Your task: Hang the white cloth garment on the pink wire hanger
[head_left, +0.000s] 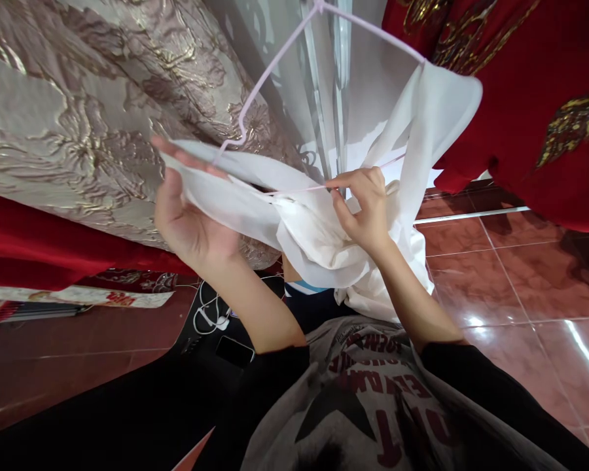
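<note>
A white garment (314,222) hangs on a thin pink clothes hanger (281,59), whose hook end is at the top of the view. The garment's right shoulder (451,98) sits over one end of the hanger, and its body bunches down toward my lap. My left hand (191,219) is at the left shoulder, fingers stretched out along the fabric and thumb apart. White cloth partly covers those fingers. With thumb and forefinger, my right hand (366,203) pinches the hanger's thin lower bar in the middle of the garment's opening.
Embroidered beige fabric (88,118) hangs at the left, red cloth with gold decoration (535,98) at the right. A phone (234,351) and a white cable (211,314) lie on a black surface beside me. Reddish tiles (510,281) cover the floor.
</note>
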Demonstrator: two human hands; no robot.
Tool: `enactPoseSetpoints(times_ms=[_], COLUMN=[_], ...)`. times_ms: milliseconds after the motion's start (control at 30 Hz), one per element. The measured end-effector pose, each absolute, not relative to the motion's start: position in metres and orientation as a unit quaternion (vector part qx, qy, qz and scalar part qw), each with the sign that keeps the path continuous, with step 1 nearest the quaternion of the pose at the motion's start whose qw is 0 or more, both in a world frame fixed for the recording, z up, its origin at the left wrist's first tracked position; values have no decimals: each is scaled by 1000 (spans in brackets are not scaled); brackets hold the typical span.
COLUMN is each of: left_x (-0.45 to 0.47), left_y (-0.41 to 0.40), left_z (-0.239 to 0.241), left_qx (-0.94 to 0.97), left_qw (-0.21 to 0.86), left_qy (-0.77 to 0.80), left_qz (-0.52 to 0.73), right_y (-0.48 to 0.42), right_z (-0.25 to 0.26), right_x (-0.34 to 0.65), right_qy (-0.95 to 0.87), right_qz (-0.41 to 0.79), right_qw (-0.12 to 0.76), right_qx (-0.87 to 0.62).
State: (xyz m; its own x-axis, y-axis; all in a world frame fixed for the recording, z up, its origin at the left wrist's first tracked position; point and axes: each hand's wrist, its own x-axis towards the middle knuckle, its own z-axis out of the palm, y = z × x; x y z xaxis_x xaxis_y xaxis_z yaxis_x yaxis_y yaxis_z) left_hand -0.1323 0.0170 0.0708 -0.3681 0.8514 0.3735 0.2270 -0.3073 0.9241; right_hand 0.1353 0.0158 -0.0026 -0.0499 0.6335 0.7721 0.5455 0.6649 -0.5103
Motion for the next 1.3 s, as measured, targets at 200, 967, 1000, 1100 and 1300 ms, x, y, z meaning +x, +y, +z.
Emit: enactPoseSetpoints(times_ms=[200,967,1000,1100,1300], left_x=[-92,-8,-8,-10,-13], left_y=[-12,1,1,3,4], left_z=[16,16,15,10,4], left_qx=[321,274,279,303,328], left_qw=[393,565,564,555,551], left_qy=[430,289,281,261,261], left_qz=[747,722,725,729,721], right_y=[18,26,30,33,21], right_z=[-4,5,0,-7,10], right_x=[136,237,235,217,192], right_qy=[-728,-420,-439,-496,-482], right_qz=[45,283,354,354,129], right_qw=[562,709,676,636,681], right_qx=[-391,-491,-474,-473,-536])
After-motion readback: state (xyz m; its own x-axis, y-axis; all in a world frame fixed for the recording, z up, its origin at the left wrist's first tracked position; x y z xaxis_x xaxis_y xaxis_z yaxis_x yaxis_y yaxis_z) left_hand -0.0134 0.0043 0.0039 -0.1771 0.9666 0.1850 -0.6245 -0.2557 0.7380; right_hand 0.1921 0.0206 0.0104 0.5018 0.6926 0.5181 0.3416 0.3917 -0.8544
